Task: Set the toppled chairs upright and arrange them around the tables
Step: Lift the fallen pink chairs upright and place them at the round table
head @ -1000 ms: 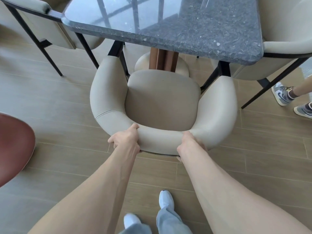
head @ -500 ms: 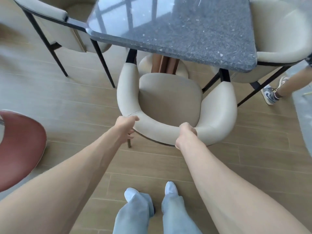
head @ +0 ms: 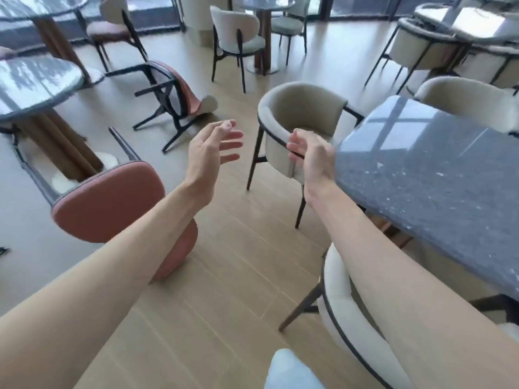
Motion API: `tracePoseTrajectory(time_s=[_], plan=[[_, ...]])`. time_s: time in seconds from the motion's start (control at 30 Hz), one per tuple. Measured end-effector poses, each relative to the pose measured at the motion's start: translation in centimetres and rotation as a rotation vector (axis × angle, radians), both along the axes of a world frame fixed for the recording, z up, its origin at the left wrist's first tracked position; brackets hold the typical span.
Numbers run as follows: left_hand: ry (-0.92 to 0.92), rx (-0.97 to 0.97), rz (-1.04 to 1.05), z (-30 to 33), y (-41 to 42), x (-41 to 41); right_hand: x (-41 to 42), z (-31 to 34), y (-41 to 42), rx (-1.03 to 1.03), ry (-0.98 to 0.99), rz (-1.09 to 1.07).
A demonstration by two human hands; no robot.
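no legible text, labels or signs

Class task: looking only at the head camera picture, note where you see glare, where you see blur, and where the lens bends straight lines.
Head view: window glare on the dark stone table and the round glass table; motion blur smears the far beige chairs and softens the left hand and right hand; wide-angle distortion bows the floor planks and stretches the forearms near the bottom edge; the toppled chair stays fairly legible.

A floor (head: pixel 230 276) of pale wood-look planks fills the middle of the view. At twelve o'clock a thick cream pillar (head: pixel 200 15) rises from it. Dark-framed windows (head: pixel 362 5) line the far wall at one o'clock.
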State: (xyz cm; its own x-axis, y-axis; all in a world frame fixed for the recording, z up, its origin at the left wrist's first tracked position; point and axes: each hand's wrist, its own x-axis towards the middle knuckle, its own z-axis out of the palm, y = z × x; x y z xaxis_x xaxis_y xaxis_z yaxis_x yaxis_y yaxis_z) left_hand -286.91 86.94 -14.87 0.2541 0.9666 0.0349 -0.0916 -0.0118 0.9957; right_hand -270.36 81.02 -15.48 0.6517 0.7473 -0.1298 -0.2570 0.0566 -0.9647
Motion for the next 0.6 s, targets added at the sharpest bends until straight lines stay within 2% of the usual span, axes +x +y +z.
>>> tracePoseTrajectory(time_s=[0.13, 0.37, 0.6], plan=[[-0.039, 0.012, 0.195, 0.7, 3.6, -5.1, -2.2, 0.3, 5.5, 0.017, -0.030, 0.119], [-0.108, 0.033, 0.539, 1.3, 9.6, -12.5, -9.5, 2.3, 17.0, 0.117, -0.038, 0.467], [-0.199, -0.061, 0.860, -2.7, 13.8, -18.7, -17.3, 0.5, 25.6, 0.108, -0.075, 0.716]])
